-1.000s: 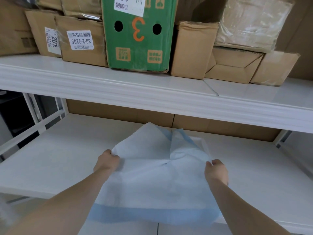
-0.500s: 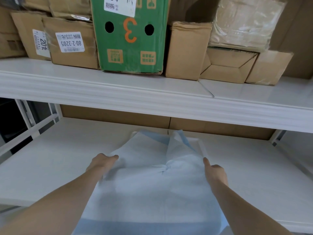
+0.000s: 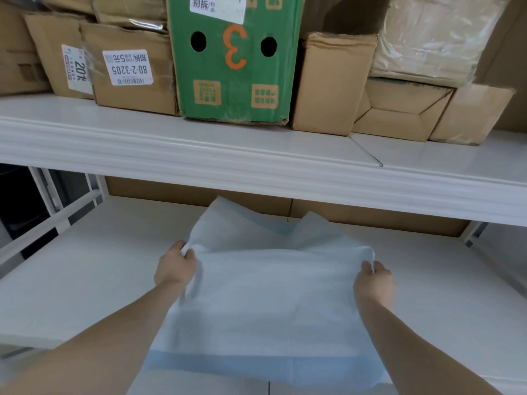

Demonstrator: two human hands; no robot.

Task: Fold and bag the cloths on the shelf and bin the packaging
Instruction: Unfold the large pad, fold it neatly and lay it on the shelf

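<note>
A pale blue-white cloth point(image 3: 271, 303) with a darker blue border lies spread on the lower white shelf point(image 3: 85, 280), its near edge hanging over the shelf's front. My left hand point(image 3: 175, 266) pinches the cloth's left edge. At the right edge, my right hand point(image 3: 373, 279) grips the cloth too. Between the hands the cloth forms a raised fold, and its far corners stick up behind that fold. No bag or packaging is in view.
The upper white shelf point(image 3: 256, 163) juts out just above the hands. On it stand a green carton point(image 3: 233, 61) marked 3, several brown cardboard boxes point(image 3: 131, 69) and a plastic-wrapped parcel point(image 3: 433, 35). A white frame post point(image 3: 42, 220) stands at left.
Both hands have closed on the cloth's side edges and lifted them, raising a fold across the middle. The cloth's far part has bunched back toward the shelf's rear.
</note>
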